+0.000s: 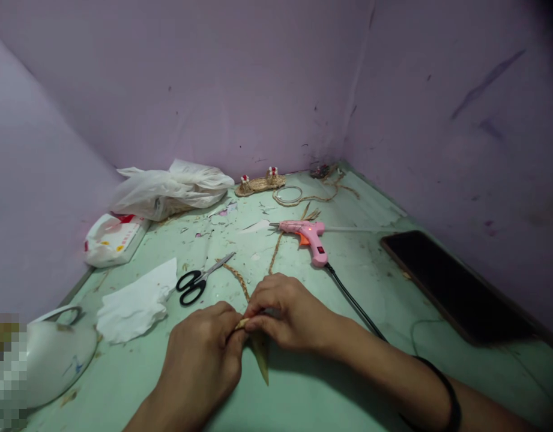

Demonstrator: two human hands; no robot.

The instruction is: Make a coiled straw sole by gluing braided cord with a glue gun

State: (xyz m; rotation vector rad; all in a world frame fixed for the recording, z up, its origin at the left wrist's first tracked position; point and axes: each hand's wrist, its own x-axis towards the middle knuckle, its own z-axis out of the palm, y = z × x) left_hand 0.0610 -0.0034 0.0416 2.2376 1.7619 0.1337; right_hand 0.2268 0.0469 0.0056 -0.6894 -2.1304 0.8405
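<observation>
Near the front middle of the green table, my left hand (pixel 206 354) pinches a braided straw strip (pixel 238 281). My right hand (pixel 283 309) meets it from the right, its thumb and fingers closed on the same strip. The braid runs up from between my fingers toward the scissors (pixel 199 281), which have black handles and lie to the left. A flat, pointed straw end (pixel 259 359) hangs below my fingertips. Beyond my right hand, a thinner braided cord (pixel 276 255) leads up toward a pink glue gun (pixel 310 233).
White paper (pixel 139 303) and a white round object (pixel 57 360) lie left. Behind are a tissue pack (pixel 123 240), a plastic bag (pixel 168 189), a woven piece (pixel 260 185) and a ring (pixel 289 195). A dark tablet-like slab (pixel 451 285) lies right, near the glue gun's black cable (pixel 355 303).
</observation>
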